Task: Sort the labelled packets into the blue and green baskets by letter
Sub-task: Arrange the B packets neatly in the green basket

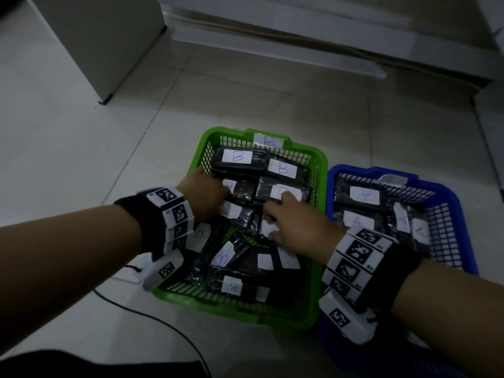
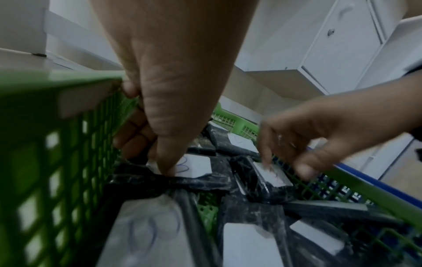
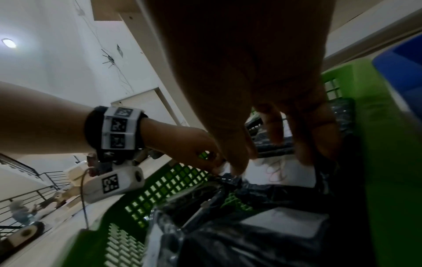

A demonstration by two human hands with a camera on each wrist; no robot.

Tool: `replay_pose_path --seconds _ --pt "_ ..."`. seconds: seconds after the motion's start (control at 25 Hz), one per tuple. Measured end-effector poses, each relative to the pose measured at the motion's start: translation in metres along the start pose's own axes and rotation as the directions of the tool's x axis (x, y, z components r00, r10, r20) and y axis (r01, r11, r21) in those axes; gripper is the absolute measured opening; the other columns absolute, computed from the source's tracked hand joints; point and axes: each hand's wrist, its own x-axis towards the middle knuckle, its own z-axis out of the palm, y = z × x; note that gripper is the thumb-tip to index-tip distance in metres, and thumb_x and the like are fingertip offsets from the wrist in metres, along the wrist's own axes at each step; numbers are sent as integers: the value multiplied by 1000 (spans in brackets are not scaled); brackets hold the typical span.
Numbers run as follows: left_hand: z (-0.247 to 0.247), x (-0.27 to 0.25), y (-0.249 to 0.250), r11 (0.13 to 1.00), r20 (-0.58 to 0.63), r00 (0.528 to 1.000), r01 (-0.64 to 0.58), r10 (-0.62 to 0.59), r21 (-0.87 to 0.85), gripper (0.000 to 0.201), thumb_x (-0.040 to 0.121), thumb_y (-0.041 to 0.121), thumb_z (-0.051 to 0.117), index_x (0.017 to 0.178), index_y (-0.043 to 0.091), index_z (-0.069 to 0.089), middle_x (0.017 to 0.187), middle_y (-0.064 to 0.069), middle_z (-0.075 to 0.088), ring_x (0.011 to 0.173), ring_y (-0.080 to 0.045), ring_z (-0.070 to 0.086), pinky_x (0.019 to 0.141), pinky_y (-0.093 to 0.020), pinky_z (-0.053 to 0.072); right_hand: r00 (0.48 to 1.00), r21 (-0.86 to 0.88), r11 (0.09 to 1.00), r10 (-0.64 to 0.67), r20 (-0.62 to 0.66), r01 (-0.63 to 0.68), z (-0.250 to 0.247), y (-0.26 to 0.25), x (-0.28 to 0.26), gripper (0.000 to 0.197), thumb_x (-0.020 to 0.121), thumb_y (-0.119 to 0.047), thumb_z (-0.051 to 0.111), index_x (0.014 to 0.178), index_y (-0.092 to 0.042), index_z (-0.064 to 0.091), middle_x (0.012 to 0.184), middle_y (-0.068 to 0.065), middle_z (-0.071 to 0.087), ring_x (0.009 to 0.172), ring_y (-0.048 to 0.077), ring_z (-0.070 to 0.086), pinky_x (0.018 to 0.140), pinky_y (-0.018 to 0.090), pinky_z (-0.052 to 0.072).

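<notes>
Right now your left hand [image 1: 207,192] is down in the green basket [image 1: 317,309], thumb and curled fingers pinching the crinkly edge of a black packet [image 2: 196,180] at its 9 o'clock side. Your right hand [image 1: 297,227] hovers at the centre, fingers loosely bent over another packet; whether it grips, I cannot tell. Lift by the film edge, keep the white label facing up, and read the letter before releasing. Glossy black wraps lie overlapped with B labels showing. At 3 o'clock, touching it, the blue basket [image 1: 447,197] of rigid lattice plastic holds A packets on the floor.
</notes>
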Motion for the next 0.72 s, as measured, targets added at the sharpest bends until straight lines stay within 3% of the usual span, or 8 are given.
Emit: replay_pose_path --seconds 0.12,0.2,0.32,0.48,0.64,0.72 --pt "-4 0 3 999 96 995 -37 40 -34 39 89 50 49 116 22 55 120 -3 62 111 -23 58 97 -37 40 978 -109 994 31 205 -9 10 -14 -14 55 81 -50 64 122 -18 46 123 15 40 98 34 57 70 32 45" --pt "-7 -4 5 992 233 969 -61 86 -114 55 82 63 51 118 21 54 119 -3 62 109 -24 58 91 -36 47 971 -80 997 25 236 -6 17 -20 -19 58 79 -47 68 123 -15 47 127 16 36 97 31 57 69 30 44" --pt "-3 -16 14 987 346 934 -42 94 -156 82 76 62 61 140 19 33 129 -8 55 117 -25 54 92 -34 46 959 86 996 4 284 -29 15 -21 -22 67 73 -37 76 127 -19 41 128 13 31 86 25 49 69 27 43" --pt "10 -25 28 977 341 939 19 55 -211 93 77 48 70 144 9 20 129 -17 51 115 -29 55 92 -38 50 936 180 983 -36 351 -30 12 -19 -22 79 69 -35 80 134 -29 35 128 11 33 92 22 49 74 27 47" --pt "10 -36 32 949 279 958 29 63 -314 90 69 45 76 135 12 25 126 -15 48 110 -30 55 87 -38 51 936 69 996 -80 342 60 24 -24 -23 87 71 -36 78 141 -24 30 128 13 43 116 29 47 84 30 43" --pt "5 -39 32 913 223 973 38 59 -405 87 66 39 79 131 12 27 129 -13 41 108 -30 55 83 -34 49 939 44 996 -91 331 80 26 -25 -22 88 71 -35 79 142 -22 29 129 12 44 118 30 46 91 34 44"
